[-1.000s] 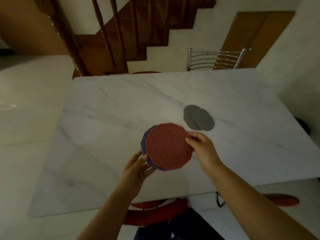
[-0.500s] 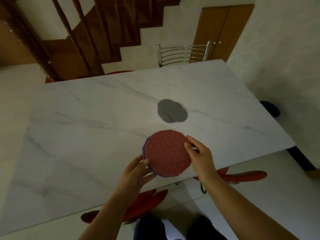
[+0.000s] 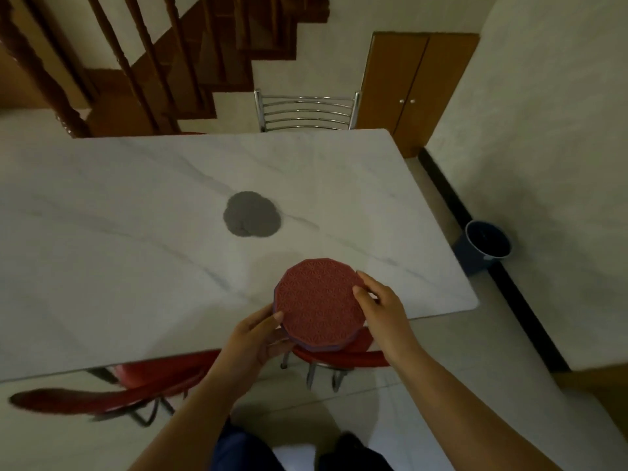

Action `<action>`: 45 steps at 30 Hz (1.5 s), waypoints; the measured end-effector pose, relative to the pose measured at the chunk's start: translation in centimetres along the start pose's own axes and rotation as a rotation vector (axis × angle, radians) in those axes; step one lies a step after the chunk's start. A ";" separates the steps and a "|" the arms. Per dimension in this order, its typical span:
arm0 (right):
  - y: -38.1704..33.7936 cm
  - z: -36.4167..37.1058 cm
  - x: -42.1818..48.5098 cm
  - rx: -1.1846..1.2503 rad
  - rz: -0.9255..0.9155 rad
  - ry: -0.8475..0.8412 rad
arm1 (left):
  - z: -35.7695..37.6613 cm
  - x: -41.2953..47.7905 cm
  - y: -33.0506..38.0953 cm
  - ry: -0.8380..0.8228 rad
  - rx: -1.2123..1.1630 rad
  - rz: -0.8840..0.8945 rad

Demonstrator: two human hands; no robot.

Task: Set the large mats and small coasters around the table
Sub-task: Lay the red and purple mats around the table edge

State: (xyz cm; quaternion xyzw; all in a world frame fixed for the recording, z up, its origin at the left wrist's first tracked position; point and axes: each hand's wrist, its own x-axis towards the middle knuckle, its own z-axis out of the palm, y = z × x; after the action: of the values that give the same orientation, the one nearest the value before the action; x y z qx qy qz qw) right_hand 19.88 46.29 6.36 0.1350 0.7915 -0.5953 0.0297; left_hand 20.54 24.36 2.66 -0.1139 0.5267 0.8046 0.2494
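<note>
**Large mats** [image 3: 319, 302]: a stack held level in both hands above the near edge of the bench [image 3: 136, 239], toward its right end. It lies partly over the marble and partly over the red chair seat [image 3: 370, 356] below. The top piece is a red mat, many-sided, with a fine star pattern. Under it a purple mat [image 3: 323, 348] shows only as a thin rim along the left and near sides. One second ago the purple one stuck out well past the red on the left, and the stack hung over the middle of the bench. Now the two sit nearly flush.

**Left hand** [image 3: 251, 338]: its grip is on the stack's left rim, thumb on top and fingers curled underneath, as before.

**Right hand** [image 3: 380, 307]: its grip is on the right rim, thumb on the red face and fingers round the far edge, as before.

**Small coasters** [image 3: 252, 219]: a grey, overlapping pile flat on the bench, well apart from the mats, where it lay earlier.

**Surroundings:**
- A metal chair [image 3: 306, 110] stands at the far end of the bench.
- A second red chair [image 3: 85, 397] shows under the near left edge.
- A wooden cabinet [image 3: 418, 86] stands in the far corner.
- A staircase [image 3: 153, 62] rises behind the bench.
- A blue bucket [image 3: 487, 244] stands on the floor by the wall; it is in full view now and was only partly seen before.
</note>
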 end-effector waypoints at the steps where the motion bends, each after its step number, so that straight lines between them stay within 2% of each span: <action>1: 0.3 -1.5 0.1 0.005 0.010 -0.009 | 1.5 0.1 -0.6 0.005 -0.002 -0.004; 6: 1.6 -5.2 1.1 0.026 0.104 0.007 | 5.0 1.2 -1.7 0.076 -0.031 -0.018; 11: 1.7 -6.0 3.4 0.086 0.105 -0.020 | 5.3 3.7 -1.0 0.086 -0.085 -0.052; 16: 1.4 -6.6 6.2 0.054 0.058 0.032 | 5.6 7.3 0.2 0.071 -0.046 -0.074; 21: 1.3 -8.5 9.4 0.103 0.153 0.099 | 6.9 9.5 0.8 0.053 -0.082 -0.053; 26: 1.0 -10.1 13.0 0.233 0.252 0.070 | 8.2 11.4 0.6 0.067 -0.142 -0.019; 28: 0.5 -11.0 14.9 0.228 0.227 0.069 | 8.9 12.4 0.8 0.080 -0.156 0.019; 33: -0.9 -16.4 22.1 0.276 0.145 0.111 | 11.0 15.5 1.0 0.190 -0.232 0.102; 38: 0.7 -21.1 30.4 0.447 0.233 0.159 | 12.8 18.4 1.0 0.309 -0.293 0.167; 45: 5.2 -19.4 38.5 0.497 0.450 0.158 | 14.4 20.7 -0.3 0.451 -0.381 0.178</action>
State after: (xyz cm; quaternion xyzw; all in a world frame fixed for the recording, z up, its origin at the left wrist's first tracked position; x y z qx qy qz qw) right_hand -13.61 72.90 -0.84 0.3551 0.5723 -0.7363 0.0651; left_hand 4.24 43.32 -0.75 -0.2876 0.4163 0.8621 0.0289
